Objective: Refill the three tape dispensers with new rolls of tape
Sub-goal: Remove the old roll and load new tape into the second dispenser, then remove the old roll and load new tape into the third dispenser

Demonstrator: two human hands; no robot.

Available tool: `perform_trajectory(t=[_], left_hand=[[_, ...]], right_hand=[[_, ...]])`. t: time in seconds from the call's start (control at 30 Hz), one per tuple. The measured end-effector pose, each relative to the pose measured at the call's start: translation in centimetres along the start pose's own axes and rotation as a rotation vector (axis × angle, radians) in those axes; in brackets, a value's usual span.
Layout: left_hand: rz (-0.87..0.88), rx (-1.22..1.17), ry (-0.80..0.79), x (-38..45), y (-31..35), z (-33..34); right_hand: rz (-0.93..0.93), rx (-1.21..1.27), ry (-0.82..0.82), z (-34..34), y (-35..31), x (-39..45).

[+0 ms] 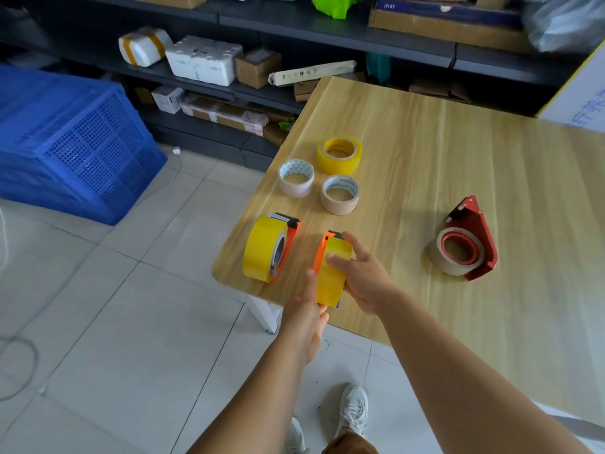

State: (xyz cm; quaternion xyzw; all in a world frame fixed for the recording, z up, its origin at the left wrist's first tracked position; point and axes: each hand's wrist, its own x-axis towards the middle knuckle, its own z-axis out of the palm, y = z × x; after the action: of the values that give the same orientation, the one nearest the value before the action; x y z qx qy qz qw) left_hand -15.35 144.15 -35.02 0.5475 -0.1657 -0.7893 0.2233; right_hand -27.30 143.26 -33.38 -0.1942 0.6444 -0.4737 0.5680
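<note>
Head view: both hands on the middle dispenser (322, 257) at the desk (425, 152) edge, its yellow roll (332, 273) already mounted.
Risk, as I judge it: it sits near the edge, so a slip or hard pull could tip it to the floor, or the tape could stick to itself. Left hand (306, 317) pinches the lower end, fingers nearly closed; right hand (363, 280) lies over the roll, fingers (337, 260) loosely curled, half open.

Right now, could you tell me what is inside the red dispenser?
The red dispenser holds a beige tape roll on its red hub. The roll's underside is hidden.
</note>
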Motion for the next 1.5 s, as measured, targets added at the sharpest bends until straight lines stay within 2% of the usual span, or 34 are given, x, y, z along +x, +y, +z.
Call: perform_trajectory(t=[0.07,0.2,0.27,0.53,0.67,0.8,0.93,1.03,1.17,1.5], left_hand=[[0.048,0.043,-0.016,-0.1,0.0,0.0],[0.126,0.188,0.126,0.0,0.0,0.5],[0.157,0.240,0.142,0.1,0.0,0.8],[0.161,0.333,0.188,-0.8,0.7,1.3],[0.224,0.546,0.260,-1.5,1.2,1.6],[0.433,0.803,0.261,-2.1,1.6,1.6],[0.750,1.255,0.275,-3.0,1.9,1.6],[0.926,1.570,0.218,-3.7,2.0,2.4],[0.967,1.839,0.115,-4.0,2.0,4.4],[1.013,1.988,-0.142,-2.6,0.2,11.5]], right_hand=[[0.002,0.015,0.016,0.1,0.1,-0.1],[0.022,0.055,0.159,0.3,0.9,-0.4],[0.040,0.021,0.220,0.4,1.3,-0.5],[0.047,-0.087,0.196,0.6,0.9,-0.5],[0.057,-0.163,0.237,1.1,0.4,-0.9],[-0.008,-0.346,0.288,0.6,-0.1,-2.1],[-0.138,-0.590,0.335,-0.6,-0.5,-3.9],[-0.282,-0.843,0.388,-2.4,-0.5,-5.4],[-0.358,-1.077,0.465,-5.1,-0.4,-7.3],[-0.256,-1.133,0.591,-12.4,-0.5,-8.6]])
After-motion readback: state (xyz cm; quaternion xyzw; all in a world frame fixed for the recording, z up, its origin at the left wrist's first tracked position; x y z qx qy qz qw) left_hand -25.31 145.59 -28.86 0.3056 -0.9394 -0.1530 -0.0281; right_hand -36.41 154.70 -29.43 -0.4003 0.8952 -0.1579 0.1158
